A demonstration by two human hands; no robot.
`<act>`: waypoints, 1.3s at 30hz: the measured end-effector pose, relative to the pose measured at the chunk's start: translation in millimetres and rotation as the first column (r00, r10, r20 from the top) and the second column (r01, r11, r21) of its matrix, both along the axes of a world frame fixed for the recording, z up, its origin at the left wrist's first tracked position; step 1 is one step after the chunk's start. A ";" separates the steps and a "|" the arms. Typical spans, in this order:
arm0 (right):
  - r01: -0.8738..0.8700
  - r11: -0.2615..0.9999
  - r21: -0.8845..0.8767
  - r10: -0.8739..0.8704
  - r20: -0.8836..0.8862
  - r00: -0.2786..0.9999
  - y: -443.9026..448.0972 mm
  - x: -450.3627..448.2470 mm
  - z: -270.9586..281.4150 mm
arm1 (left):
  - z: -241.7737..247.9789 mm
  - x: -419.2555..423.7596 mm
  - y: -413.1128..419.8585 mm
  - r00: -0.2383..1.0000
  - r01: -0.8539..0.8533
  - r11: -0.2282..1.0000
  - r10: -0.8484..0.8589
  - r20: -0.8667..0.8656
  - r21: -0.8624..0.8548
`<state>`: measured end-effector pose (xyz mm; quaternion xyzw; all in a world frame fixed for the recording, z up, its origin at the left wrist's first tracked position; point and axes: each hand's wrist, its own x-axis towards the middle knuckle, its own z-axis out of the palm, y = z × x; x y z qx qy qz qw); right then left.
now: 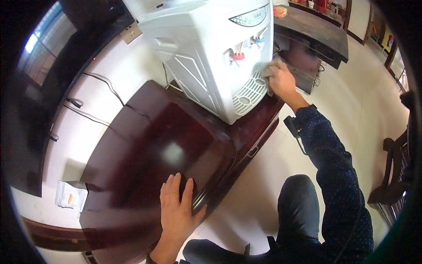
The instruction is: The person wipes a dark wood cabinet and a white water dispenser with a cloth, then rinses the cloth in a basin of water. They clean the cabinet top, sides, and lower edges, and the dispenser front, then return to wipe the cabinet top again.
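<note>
A white water dispenser [191, 62] stands on the far part of a glossy dark red wooden cabinet [141, 158]. Its front carries a red tap [239, 56], a blue tap [260, 42] and a slotted drip tray [249, 95]. My right hand [283, 80] holds a greyish-brown cloth [271, 71] against the dispenser's right front edge, beside the drip tray; the cloth is blurred. My left hand [178, 201] rests palm down on the cabinet top near its front edge, fingers apart, holding nothing.
A wall-mounted television [36, 109] hangs at left, with loose cables [102, 79] below it. A white pouch [71, 195] stands at the cabinet's back edge. Beyond the dispenser is a dark table [313, 29] bearing a small orange packet [280, 12]. Dark wooden furniture [392, 175] stands at right.
</note>
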<state>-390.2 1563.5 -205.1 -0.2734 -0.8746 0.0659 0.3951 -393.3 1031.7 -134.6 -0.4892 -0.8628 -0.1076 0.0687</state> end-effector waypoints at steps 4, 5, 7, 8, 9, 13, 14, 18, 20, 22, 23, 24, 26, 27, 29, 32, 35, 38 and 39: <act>-0.056 0.918 -0.393 -0.129 -0.429 0.894 18.2 9.4 23.8 | -0.7 -0.5 -0.8 1.000 -0.006 1.000 0.007 -0.006 0.009; -0.090 0.931 -0.354 -0.124 -0.539 0.833 28.7 2.7 38.1 | -1.0 -0.4 -0.6 1.000 -0.007 1.000 0.007 -0.001 0.010; -0.283 0.939 -0.195 0.069 -0.699 0.712 39.2 -6.6 53.4 | -2.1 1.0 0.4 1.000 -0.007 1.000 0.007 0.004 0.006; -0.360 0.929 -0.086 0.200 -0.703 0.682 41.9 -13.7 57.4 | -2.3 1.8 1.0 1.000 -0.010 1.000 0.010 0.002 0.005; -0.349 0.937 -0.033 0.247 -0.643 0.725 40.8 -18.2 54.9 | -2.3 2.6 1.6 1.000 -0.013 1.000 0.013 -0.003 0.003; -0.071 0.984 -0.166 0.026 -0.259 0.965 23.1 -9.7 13.4 | -0.4 4.2 2.8 1.000 -0.012 1.000 0.012 0.016 0.004; -0.104 0.986 -0.132 0.082 -0.159 0.984 19.3 -0.5 2.0 | 0.0 4.5 2.8 1.000 -0.015 1.000 0.015 0.015 0.005; -0.156 0.981 -0.114 0.119 -0.282 0.952 4.8 4.2 -16.4 | 1.0 5.3 3.7 1.000 -0.015 1.000 0.015 0.018 -0.008; -0.224 0.974 -0.024 0.187 -0.470 0.863 -14.1 -16.2 -13.9 | 0.3 6.3 4.8 1.000 -0.015 1.000 0.016 0.022 -0.022; -0.453 0.770 -0.448 0.144 -0.570 0.809 -40.7 -46.1 -8.5 | -0.3 7.4 5.2 1.000 -0.027 0.999 0.027 0.006 -0.029; -0.575 0.696 -0.431 0.192 -0.660 0.726 -63.1 -52.6 -14.0 | -0.6 7.9 5.3 1.000 -0.025 0.999 0.026 0.010 -0.025; -0.505 0.765 -0.400 0.168 -0.633 0.756 -79.7 -61.0 -14.7 | -0.5 7.9 5.4 1.000 -0.025 0.999 0.025 0.013 -0.021; -0.482 0.846 -0.229 0.262 -0.609 0.748 -109.3 -63.6 -19.5 | -0.7 7.3 5.1 1.000 -0.025 1.000 0.026 0.011 -0.018; -0.487 0.842 -0.232 0.298 -0.553 0.778 -122.3 -59.2 -23.7 | -1.0 6.8 4.9 1.000 -0.023 1.000 0.023 0.006 -0.019; -0.627 0.739 -0.248 0.454 -0.505 0.734 -127.5 -45.0 -24.9 | -1.7 5.8 4.6 1.000 -0.016 1.000 0.016 0.009 -0.021; -0.486 0.851 -0.200 0.402 -0.347 0.847 -110.4 -37.5 -11.4 | -2.4 5.2 3.6 1.000 -0.016 1.000 0.016 0.008 -0.011; -0.407 0.820 -0.403 0.026 -0.685 0.728 -90.8 -55.8 7.7 | -2.4 5.5 2.9 1.000 -0.016 1.000 0.016 0.004 -0.009; -0.592 0.701 -0.397 0.156 -0.724 0.671 -98.1 -64.0 4.3 | -2.6 5.5 3.4 1.000 -0.015 1.000 0.015 0.004 -0.017; -0.567 0.763 -0.310 0.262 -0.654 0.710 -104.3 -63.0 -0.8 | -2.8 5.3 3.3 1.000 -0.018 1.000 0.018 0.006 -0.019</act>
